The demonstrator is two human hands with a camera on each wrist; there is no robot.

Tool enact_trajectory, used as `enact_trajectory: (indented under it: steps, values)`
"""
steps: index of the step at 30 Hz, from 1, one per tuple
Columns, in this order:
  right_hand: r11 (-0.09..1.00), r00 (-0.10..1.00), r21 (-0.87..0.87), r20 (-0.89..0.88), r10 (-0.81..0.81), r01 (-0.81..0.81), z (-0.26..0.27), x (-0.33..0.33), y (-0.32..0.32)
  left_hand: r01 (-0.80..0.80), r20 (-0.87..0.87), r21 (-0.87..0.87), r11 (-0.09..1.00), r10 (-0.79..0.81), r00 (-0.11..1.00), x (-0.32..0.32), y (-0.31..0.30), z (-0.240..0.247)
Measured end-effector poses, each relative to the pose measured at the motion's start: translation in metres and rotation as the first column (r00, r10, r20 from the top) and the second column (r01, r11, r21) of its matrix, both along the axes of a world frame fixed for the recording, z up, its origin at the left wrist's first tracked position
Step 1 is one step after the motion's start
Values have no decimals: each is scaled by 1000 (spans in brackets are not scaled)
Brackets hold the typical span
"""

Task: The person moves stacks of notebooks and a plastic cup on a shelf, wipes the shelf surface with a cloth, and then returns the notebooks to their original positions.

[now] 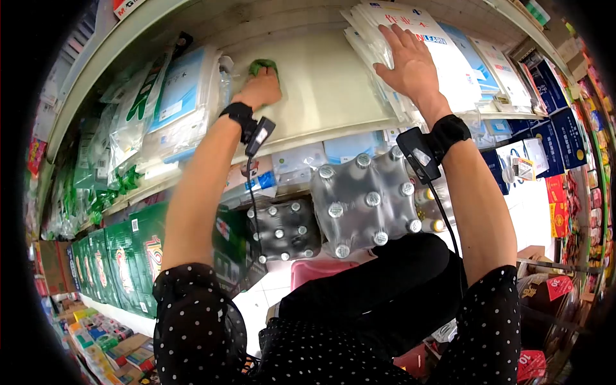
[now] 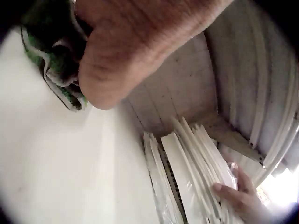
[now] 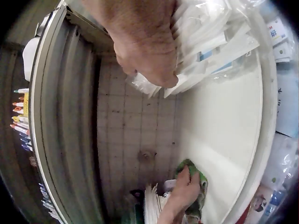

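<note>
My left hand [image 1: 262, 90] is on the white shelf board [image 1: 321, 83], its fingers curled over a bunched green cloth [image 1: 263, 65]. In the left wrist view the cloth [image 2: 51, 60] shows dark green with pale edges and lies on the board. My right hand [image 1: 410, 69] rests with fingers extended on a stack of plastic-wrapped exercise books [image 1: 452, 80] at the right of the board. The right wrist view shows the books [image 3: 219, 51] leaning at an angle beside that hand, with the cloth [image 3: 202, 193] under the left hand farther along the shelf.
More packed notebooks [image 1: 176, 90] stand to the left of the cloth. Below the shelf are shrink-wrapped bottle packs [image 1: 369, 205] and green cartons [image 1: 128, 256]. A pink stool [image 1: 317, 273] is near the knees. Pens [image 3: 21, 112] line an upper ledge.
</note>
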State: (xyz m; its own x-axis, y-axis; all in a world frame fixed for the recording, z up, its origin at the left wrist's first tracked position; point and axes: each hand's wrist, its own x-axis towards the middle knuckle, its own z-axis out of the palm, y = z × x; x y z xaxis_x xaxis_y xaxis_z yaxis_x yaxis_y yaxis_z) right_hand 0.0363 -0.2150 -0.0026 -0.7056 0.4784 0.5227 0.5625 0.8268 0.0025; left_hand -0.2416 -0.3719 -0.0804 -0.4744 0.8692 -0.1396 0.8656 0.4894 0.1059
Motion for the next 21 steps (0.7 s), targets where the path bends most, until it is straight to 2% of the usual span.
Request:
enact_trajectory:
  steps: [1,4,5,9,12,16,18,21]
  values:
    - [1000,1000,-3,3,1,-1,1,0,0,-60,36,-111,992,65,997,-10,15,-3]
    - [1000,1000,-4,3,-3,3,2,0,0,-85,46,-117,989,91,995,-34,41,-11]
    - [1000,1000,-4,-5,1,-1,2,0,0,-78,-4,-172,982,79,997,-46,55,-18]
    - [999,999,30,-27,22,-21,1,0,0,-148,58,-134,980,157,986,-83,89,-41]
    - [998,999,48,-37,33,-32,0,0,0,-31,41,-265,964,44,998,-99,108,-31]
    - [998,997,-5,-51,61,-62,5,1,-3,-125,9,-10,992,125,992,-111,116,-42]
    - [998,996,17,-59,61,-60,4,1,-4,-69,119,10,998,68,991,-142,126,-58]
    - [997,996,50,-69,58,-55,3,0,-3,-153,145,52,987,144,979,-144,141,-58]
